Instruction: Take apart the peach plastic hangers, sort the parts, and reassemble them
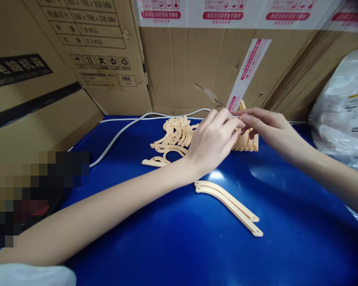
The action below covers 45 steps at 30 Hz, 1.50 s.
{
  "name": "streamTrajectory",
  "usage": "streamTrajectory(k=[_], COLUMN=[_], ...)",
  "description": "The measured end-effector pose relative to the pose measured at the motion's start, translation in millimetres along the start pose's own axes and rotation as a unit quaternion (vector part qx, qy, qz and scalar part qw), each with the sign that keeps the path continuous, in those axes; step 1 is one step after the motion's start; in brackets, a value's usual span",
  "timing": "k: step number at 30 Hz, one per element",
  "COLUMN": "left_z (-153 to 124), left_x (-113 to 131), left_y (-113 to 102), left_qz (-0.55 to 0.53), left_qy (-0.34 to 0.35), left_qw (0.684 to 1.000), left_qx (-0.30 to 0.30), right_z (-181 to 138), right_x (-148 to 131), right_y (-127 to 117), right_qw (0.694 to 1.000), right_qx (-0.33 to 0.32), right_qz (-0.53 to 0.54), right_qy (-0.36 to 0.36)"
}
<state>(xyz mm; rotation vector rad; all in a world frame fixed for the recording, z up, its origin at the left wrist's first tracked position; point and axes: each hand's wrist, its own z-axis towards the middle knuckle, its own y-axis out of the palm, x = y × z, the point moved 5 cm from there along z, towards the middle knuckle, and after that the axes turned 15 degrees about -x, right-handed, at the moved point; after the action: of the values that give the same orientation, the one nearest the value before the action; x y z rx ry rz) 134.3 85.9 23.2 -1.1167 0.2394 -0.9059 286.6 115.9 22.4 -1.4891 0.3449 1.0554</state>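
Note:
My left hand (215, 135) reaches over the middle of the blue table with its fingers bent and closed at the tips. My right hand (267, 124) meets it from the right, thumb and forefinger brought together. Whatever lies between the fingertips is hidden. Just beyond and beneath the hands is a row of cream plastic curved arms (253, 143), mostly covered by them. A pile of small cream curved pieces (176, 131) lies left of my left hand, with some larger hook-shaped pieces (157, 161) in front. Two long curved cream arms (226, 198) lie side by side nearer to me.
Cardboard boxes (185, 59) stand along the back and left of the blue table (155, 234). A white cable (116, 139) runs behind the pieces. At the right is a clear plastic-wrapped bundle (343, 95). A blurred-out dark patch (56, 178) sits at the left.

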Motion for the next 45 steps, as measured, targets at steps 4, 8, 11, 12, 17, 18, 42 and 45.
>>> streamTrajectory(k=[4,8,11,12,17,18,42,45], left_z=[-1.0,11.9,19.4,21.1,25.2,25.5,-94.5,-100.7], left_x=[10.6,-8.5,-22.4,-24.6,-23.8,-23.0,0.1,-0.6], left_y=[7.2,29.6,46.3,49.8,57.0,57.2,-4.7,-0.8], left_qz=[0.018,0.006,0.005,0.004,-0.004,-0.004,-0.135,-0.17], left_qy=[0.044,-0.009,-0.05,-0.053,-0.037,-0.034,-0.026,-0.038], left_qw=[0.998,0.989,0.977,0.976,0.978,0.979,0.928,0.919], left_qx=[-0.051,-0.148,-0.206,-0.212,-0.206,-0.203,-0.347,-0.353], right_z=[-1.5,-2.7,-0.9,0.0,4.1,3.9,-117.1,-114.7], right_x=[7.9,38.3,60.1,64.5,64.8,63.2,-38.8,-30.5], right_y=[-12.3,-33.1,-40.1,-40.1,-32.5,-31.3,70.9,73.9], right_qw=[0.999,0.969,0.954,0.95,0.948,0.949,0.917,0.913], right_qx=[0.022,0.037,0.029,0.025,-0.007,-0.014,-0.202,-0.23], right_qz=[-0.041,-0.222,-0.261,-0.27,-0.284,-0.284,-0.321,-0.315], right_qy=[0.018,0.103,0.145,0.153,0.145,0.14,-0.12,-0.118])
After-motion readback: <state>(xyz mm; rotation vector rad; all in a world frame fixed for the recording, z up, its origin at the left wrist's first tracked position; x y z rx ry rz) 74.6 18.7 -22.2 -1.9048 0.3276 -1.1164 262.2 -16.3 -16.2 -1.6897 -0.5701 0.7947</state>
